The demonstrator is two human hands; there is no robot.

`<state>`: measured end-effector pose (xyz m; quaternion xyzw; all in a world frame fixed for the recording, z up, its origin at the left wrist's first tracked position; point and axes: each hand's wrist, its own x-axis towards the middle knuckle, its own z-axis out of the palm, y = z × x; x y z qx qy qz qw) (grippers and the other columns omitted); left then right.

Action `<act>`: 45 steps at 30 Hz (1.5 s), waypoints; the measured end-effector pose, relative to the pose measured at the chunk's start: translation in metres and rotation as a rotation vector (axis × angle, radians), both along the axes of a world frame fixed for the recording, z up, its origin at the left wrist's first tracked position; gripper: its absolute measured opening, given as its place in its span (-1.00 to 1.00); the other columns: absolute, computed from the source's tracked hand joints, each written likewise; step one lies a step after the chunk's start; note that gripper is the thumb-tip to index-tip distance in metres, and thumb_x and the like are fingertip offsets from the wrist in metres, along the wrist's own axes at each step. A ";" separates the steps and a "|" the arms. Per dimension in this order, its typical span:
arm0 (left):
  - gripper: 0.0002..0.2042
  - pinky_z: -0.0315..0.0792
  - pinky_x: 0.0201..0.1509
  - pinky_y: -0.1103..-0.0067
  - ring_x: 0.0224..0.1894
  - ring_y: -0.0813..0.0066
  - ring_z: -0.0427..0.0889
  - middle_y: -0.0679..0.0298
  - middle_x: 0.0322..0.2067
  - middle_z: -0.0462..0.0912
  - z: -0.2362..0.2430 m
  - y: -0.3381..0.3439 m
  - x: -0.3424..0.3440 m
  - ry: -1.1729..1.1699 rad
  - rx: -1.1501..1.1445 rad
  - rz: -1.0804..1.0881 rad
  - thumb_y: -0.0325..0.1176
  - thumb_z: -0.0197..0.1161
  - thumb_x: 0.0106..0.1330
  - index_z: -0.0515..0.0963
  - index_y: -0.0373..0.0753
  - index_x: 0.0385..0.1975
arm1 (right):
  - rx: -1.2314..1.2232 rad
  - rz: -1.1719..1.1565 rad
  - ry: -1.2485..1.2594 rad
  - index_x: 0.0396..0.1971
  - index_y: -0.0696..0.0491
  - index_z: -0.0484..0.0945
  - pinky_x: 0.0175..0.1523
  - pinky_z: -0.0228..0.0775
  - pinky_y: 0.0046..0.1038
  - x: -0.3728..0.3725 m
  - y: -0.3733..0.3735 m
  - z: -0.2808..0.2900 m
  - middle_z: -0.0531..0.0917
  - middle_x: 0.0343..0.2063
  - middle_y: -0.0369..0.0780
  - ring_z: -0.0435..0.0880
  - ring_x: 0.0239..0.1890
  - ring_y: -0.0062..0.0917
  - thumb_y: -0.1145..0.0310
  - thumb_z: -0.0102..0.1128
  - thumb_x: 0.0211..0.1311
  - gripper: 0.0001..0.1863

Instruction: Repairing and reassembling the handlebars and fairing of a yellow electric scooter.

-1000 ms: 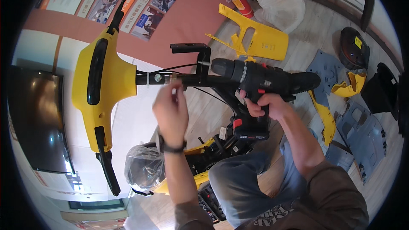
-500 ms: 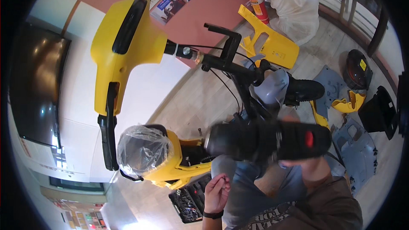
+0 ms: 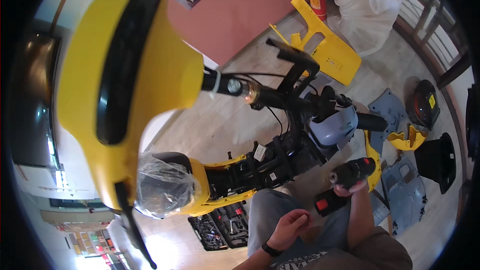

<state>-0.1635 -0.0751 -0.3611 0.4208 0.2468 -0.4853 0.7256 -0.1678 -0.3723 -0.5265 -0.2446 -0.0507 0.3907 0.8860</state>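
Now the right hand is holding the black drill over the legs, best kept steady and aimed away from them, while the left hand is pressing its fingertips together, on what I cannot tell, and the yellow scooter is standing on the gray wood floor near a pink wall.

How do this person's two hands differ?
The right hand grips a black-and-red drill; the left hand has thumb and fingers drawn together, possibly on something too small to tell. The left wrist wears a dark band; the right wrist shows none. Both hands are ungloved.
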 end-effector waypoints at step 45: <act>-0.83 0.43 0.11 0.46 -0.05 0.43 0.56 0.18 -0.10 0.58 0.523 -0.042 0.082 -0.732 -0.695 0.232 -0.48 0.21 0.36 0.53 -0.34 -0.10 | -0.054 -0.548 -0.058 -0.15 0.24 0.41 -0.71 0.05 -0.56 -0.059 0.071 0.653 0.33 -0.78 -0.34 0.25 -0.84 -0.66 0.29 0.33 -0.13 -0.48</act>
